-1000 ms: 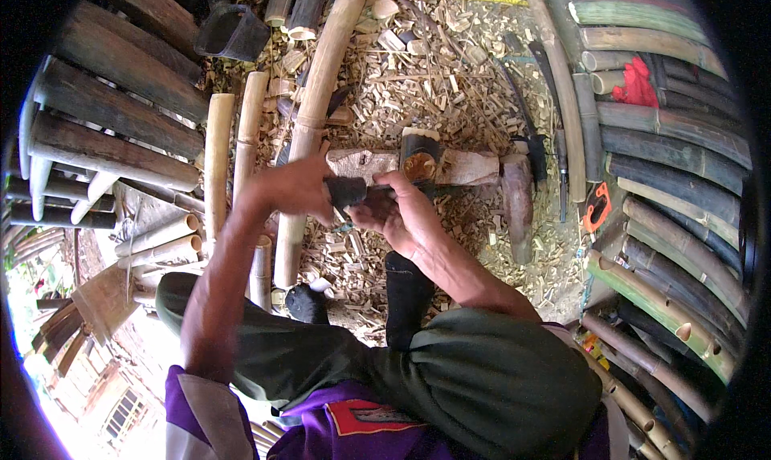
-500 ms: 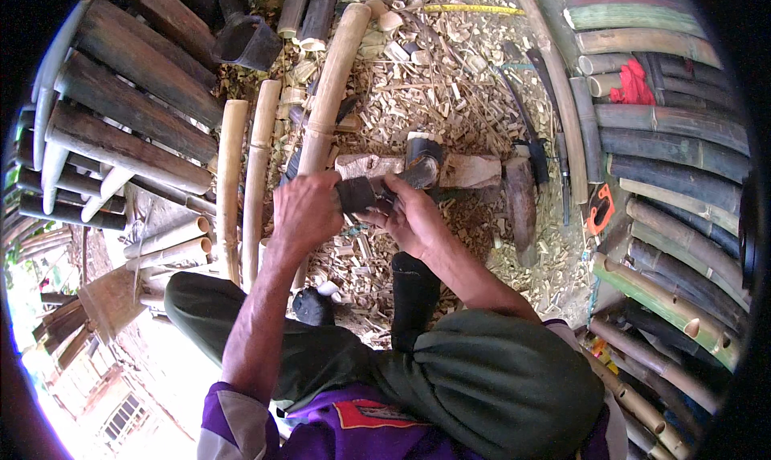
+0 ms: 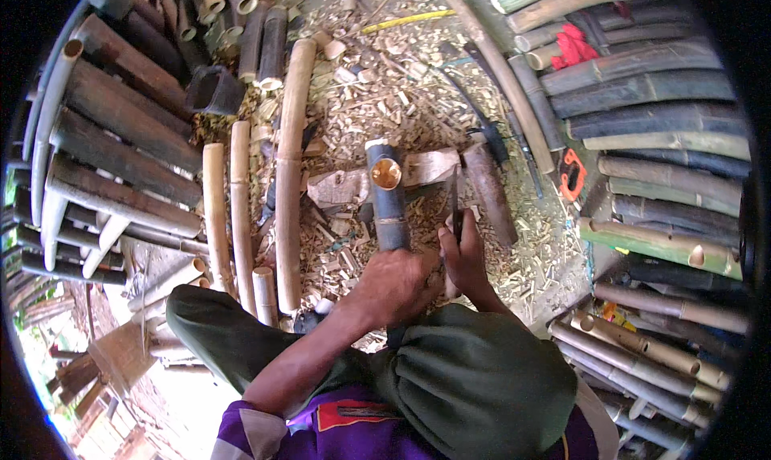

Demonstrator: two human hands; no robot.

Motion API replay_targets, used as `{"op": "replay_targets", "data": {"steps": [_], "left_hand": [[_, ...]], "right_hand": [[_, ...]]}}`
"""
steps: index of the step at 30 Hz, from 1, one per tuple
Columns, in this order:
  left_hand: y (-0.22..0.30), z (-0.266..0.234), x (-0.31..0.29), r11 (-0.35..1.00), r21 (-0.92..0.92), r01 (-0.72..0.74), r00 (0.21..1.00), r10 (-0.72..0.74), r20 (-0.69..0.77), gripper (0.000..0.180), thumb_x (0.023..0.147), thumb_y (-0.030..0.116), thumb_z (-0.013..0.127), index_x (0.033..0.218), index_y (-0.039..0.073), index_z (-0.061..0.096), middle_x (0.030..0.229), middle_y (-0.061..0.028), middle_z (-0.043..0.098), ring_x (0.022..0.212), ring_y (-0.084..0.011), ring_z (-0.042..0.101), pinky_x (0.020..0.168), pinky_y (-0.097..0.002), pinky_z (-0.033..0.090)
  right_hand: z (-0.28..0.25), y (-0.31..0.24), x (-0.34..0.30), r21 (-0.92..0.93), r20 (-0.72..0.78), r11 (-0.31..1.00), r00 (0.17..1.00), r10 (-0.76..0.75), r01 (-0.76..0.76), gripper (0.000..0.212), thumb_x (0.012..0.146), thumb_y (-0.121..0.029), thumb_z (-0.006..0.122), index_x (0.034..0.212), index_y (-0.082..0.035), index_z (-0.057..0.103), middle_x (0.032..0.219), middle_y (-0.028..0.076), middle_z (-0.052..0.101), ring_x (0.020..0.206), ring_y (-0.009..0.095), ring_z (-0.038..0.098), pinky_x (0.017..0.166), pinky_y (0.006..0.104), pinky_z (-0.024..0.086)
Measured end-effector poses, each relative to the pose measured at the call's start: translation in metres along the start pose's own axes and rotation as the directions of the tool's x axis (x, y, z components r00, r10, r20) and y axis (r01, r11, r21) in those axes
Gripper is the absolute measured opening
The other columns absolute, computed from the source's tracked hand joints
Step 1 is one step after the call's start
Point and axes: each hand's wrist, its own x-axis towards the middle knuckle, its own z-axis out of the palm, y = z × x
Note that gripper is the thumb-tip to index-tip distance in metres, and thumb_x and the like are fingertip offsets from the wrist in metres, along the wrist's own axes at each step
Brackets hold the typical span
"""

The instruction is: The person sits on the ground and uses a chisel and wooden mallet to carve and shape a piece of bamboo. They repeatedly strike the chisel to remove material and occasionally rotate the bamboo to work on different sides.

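Observation:
My left hand (image 3: pixel 395 287) grips the lower end of a short dark green bamboo section (image 3: pixel 388 207). The section stands nearly upright, and its hollow open top (image 3: pixel 386 173) faces the camera. Just right of it, my right hand (image 3: pixel 463 255) is closed around a knife handle, with the thin dark blade (image 3: pixel 454 199) pointing away from me. Both hands are above my knees in green trousers (image 3: pixel 482 372). The bamboo's far end rests against a pale wooden block (image 3: pixel 430 167) lying across the chip-covered ground.
Pale bamboo poles (image 3: pixel 289 163) lie left of the block, with dark bamboo stacks at far left (image 3: pixel 120 130) and right (image 3: pixel 650 90). A brown log (image 3: pixel 491 195), an orange-handled saw (image 3: pixel 572 175), a red cloth (image 3: pixel 574 46) and a black box (image 3: pixel 215 89) lie about.
Earlier both hands were together on a short dark piece at the block. Now the bamboo section stands on end, my hands sit lower and apart, and the knife is in my right hand.

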Motion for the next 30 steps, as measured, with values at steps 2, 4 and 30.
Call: {"op": "replay_targets", "data": {"steps": [2, 4, 30], "left_hand": [[-0.007, 0.024, 0.027, 0.992, -0.129, 0.001, 0.985, -0.024, -0.172, 0.028, 0.089, 0.025, 0.068, 0.108, 0.005, 0.062, 0.100, -0.0192, 0.071, 0.092, -0.0398, 0.069, 0.077, -0.0512, 0.055], [-0.023, 0.050, 0.052, 0.992, -0.119, -0.050, 0.960, 0.015, -0.279, 0.026, 0.089, 0.024, 0.068, 0.108, 0.006, 0.062, 0.099, -0.0199, 0.071, 0.092, -0.0411, 0.069, 0.077, -0.0513, 0.055], [-0.062, 0.108, 0.097, 0.939, -0.333, -0.090, 0.906, -0.062, -0.418, 0.031, 0.092, 0.027, 0.070, 0.108, 0.000, 0.068, 0.085, -0.0170, 0.073, 0.077, -0.0314, 0.073, 0.072, -0.0406, 0.056]], "right_hand": [[-0.003, 0.027, -0.008, -0.342, -0.001, 0.936, 0.996, -0.084, 0.078, 0.041, 0.092, -0.021, 0.066, 0.124, -0.002, 0.049, 0.094, 0.022, 0.064, 0.084, 0.044, 0.065, 0.077, 0.0552, 0.051], [-0.002, 0.056, -0.008, -0.540, 0.073, 0.837, 0.996, -0.054, 0.085, 0.054, 0.089, -0.018, 0.069, 0.135, -0.001, 0.047, 0.110, 0.027, 0.064, 0.106, 0.047, 0.063, 0.091, 0.0564, 0.049], [-0.165, 0.131, 0.106, -0.470, -0.382, 0.882, 0.908, -0.171, -0.032, 0.013, 0.084, -0.009, 0.075, 0.095, -0.004, 0.070, 0.083, 0.015, 0.070, 0.078, 0.031, 0.070, 0.069, 0.0416, 0.053]]}}
